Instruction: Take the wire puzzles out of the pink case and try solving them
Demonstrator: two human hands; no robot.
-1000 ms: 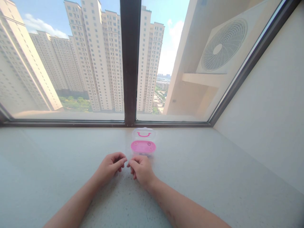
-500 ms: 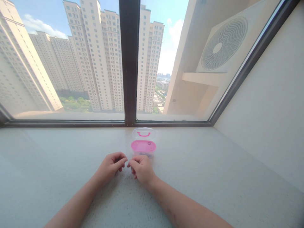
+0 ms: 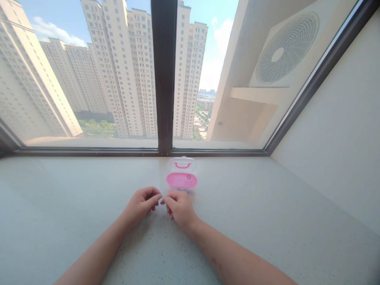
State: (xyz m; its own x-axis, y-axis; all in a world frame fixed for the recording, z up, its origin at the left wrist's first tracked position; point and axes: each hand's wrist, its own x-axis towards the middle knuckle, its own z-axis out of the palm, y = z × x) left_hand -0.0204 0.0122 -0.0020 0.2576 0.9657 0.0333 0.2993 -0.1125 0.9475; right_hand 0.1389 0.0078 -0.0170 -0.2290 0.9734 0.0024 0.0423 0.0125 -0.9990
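My left hand (image 3: 146,202) and my right hand (image 3: 179,209) are close together above the pale sill, thumbs and forefingers pinched. Whatever lies between their fingertips is too small to make out. Just behind my right hand is a small clear plastic box with a pink tray (image 3: 181,180) in its top. A small dark ring (image 3: 189,177) lies in that tray. The clear lid (image 3: 182,165), with a pink handle, stands raised at the back of the box. My right hand hides part of the box's lower front.
The speckled pale sill (image 3: 252,206) stretches out on both sides of my arms. A dark window frame (image 3: 164,99) rises behind the box, and a white wall (image 3: 332,130) bounds the right side. Tall buildings and an air-conditioner unit (image 3: 285,49) are outside the glass.
The camera view has shifted slightly. Both hands keep their pinched pose near each other, with only slight movement of the fingers.
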